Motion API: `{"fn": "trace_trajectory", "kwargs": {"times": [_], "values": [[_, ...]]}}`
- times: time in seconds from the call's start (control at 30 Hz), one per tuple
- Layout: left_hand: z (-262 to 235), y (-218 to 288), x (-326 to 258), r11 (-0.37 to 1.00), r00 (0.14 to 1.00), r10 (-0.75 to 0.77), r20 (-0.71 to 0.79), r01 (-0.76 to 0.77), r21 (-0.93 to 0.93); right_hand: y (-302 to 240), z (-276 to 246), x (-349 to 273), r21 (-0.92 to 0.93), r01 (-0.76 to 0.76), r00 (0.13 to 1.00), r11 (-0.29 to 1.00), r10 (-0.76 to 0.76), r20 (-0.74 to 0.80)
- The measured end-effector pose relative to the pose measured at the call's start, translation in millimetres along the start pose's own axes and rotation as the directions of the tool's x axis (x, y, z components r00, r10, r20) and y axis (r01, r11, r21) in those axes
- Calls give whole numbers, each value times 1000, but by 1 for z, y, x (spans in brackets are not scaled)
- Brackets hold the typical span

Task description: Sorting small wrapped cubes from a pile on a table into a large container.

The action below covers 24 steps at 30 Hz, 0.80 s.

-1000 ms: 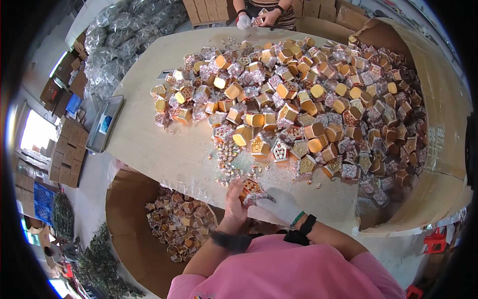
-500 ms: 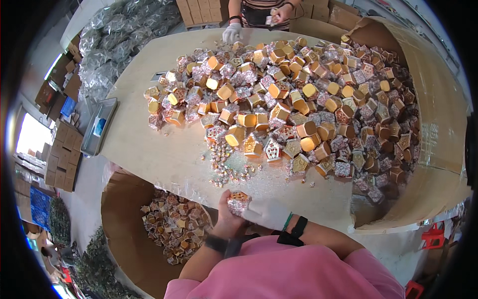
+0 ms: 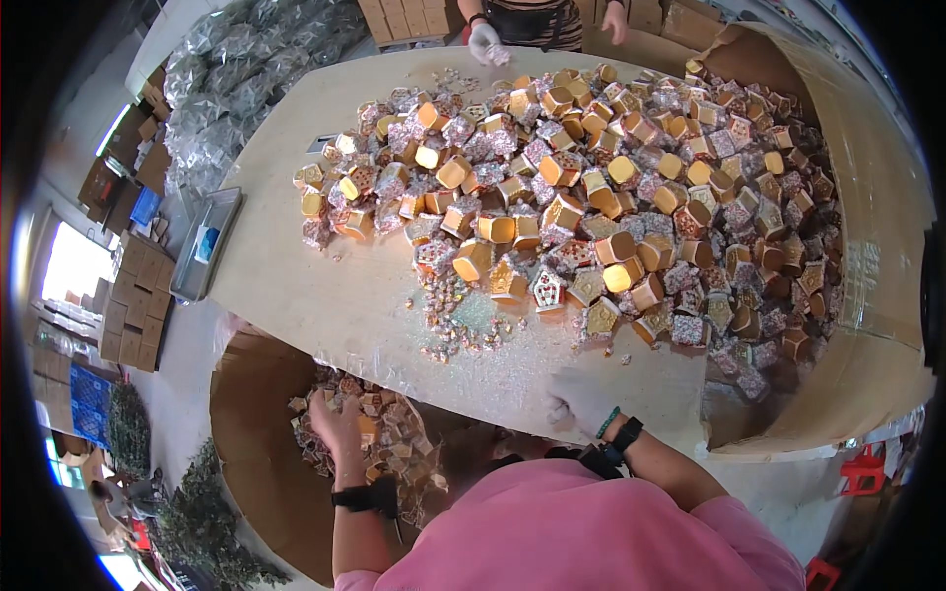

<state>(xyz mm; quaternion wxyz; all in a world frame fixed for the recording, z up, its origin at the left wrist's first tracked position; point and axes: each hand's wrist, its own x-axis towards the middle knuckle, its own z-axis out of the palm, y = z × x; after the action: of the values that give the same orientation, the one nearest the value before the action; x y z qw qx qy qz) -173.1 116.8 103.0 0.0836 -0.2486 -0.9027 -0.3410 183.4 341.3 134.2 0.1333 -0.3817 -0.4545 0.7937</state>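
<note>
My bare left hand (image 3: 338, 426) reaches down into the cardboard box at the table's left front edge, its fingers apart and nothing seen between them. Under and around it lie small house-shaped ornaments (image 3: 389, 463), some looking wrapped in clear film. My right hand (image 3: 583, 402), in a white glove, is low over the table's near edge; its fingers are smeared by motion, so whether they hold anything cannot be told. Beyond it spreads a big heap of house ornaments (image 3: 498, 229) with orange-brown undersides and glittery roofs. Small loose bits (image 3: 463, 330) lie in front of the heap.
The cardboard box (image 3: 246, 433) stands below the table (image 3: 266, 246). A large cut-open carton (image 3: 877, 256) borders the heap at right. Across the table is another person with a gloved hand (image 3: 485, 44). A metal tray (image 3: 209, 246) sits at the left edge, clear plastic bags (image 3: 212, 103) behind it.
My hands have parted from around a house ornament. The left has gone left and into the box; the right has moved right. The ornament is no longer seen between them.
</note>
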Motion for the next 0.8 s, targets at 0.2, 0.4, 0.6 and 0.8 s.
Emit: {"fn": "trace_trajectory", "kwargs": {"times": [0.2,0.4,0.6,0.8], "values": [[76,167,0,931,846,236,479,-55,-361,28,-32,-2,272,6,989,962,-47,142],[182,253,-21,959,867,268,421,-199,-202,33,-43,-28,434,-19,999,901,28,-15],[212,227,-14,924,802,160,575,84,-374,37,-53,-50,279,-20,988,960,61,-139],[114,213,-42,762,722,478,500,-58,-645,32,-61,-29,191,-5,993,982,27,-113]]}}
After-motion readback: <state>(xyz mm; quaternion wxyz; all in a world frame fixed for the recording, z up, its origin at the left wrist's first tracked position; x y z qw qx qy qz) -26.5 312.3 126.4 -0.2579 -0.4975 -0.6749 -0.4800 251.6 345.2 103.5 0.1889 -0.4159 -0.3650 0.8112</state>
